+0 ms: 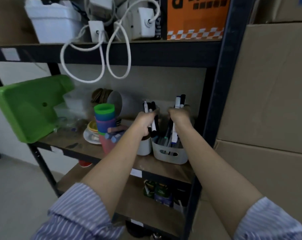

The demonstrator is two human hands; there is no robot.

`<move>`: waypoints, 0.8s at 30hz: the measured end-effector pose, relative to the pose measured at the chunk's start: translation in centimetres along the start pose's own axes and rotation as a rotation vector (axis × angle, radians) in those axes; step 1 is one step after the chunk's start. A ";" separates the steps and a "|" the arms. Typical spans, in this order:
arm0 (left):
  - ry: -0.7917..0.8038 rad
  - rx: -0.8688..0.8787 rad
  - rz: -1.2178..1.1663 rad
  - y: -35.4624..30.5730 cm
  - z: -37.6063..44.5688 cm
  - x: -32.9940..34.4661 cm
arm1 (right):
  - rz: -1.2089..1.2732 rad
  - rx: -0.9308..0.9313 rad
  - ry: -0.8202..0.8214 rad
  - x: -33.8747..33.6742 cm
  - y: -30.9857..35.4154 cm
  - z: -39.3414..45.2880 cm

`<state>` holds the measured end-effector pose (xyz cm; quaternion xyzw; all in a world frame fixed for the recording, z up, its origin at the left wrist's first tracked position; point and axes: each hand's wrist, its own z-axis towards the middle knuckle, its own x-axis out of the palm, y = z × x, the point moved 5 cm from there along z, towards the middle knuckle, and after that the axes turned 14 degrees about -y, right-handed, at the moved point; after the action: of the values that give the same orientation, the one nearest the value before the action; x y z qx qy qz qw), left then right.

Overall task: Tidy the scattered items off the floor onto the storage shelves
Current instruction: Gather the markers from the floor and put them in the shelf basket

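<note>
Black and white marker pens [153, 118] are gripped upright in the left hand [144, 122]; a second bundle [178, 103] is clasped by the right hand [178, 116]. Directly below the fingers sits a pale slotted plastic caddy [169, 153] on the wooden shelf [160, 168], its open top unobstructed; the right hand is nearer.

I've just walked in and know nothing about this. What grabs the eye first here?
Two bare hands, left hand and right hand, each grip a bunch of markers over a white basket on the middle shelf. To the left lies a bright green plastic piece beside stacked coloured cups. White cables loop down from the shelf above.
</note>
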<state>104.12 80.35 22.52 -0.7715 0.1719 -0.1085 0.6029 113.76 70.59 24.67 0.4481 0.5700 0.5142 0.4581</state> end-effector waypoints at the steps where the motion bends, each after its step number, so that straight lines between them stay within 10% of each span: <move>1: 0.006 0.010 0.035 0.2 1.2 0.8 | -0.024 -0.015 -0.071 0.0 -0.2 1.1; 11: 0.261 0.098 0.424 2.9 5.5 6.8 | -0.389 -0.111 -0.256 1.0 -5.9 4.9; 24: 0.506 0.346 1.041 3.9 4.7 7.2 | -1.037 -0.143 0.025 2.0 -7.4 4.9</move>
<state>111.93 80.89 17.26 -0.4270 0.6447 -0.0057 0.6341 117.96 72.90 16.90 0.0683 0.6859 0.2627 0.6751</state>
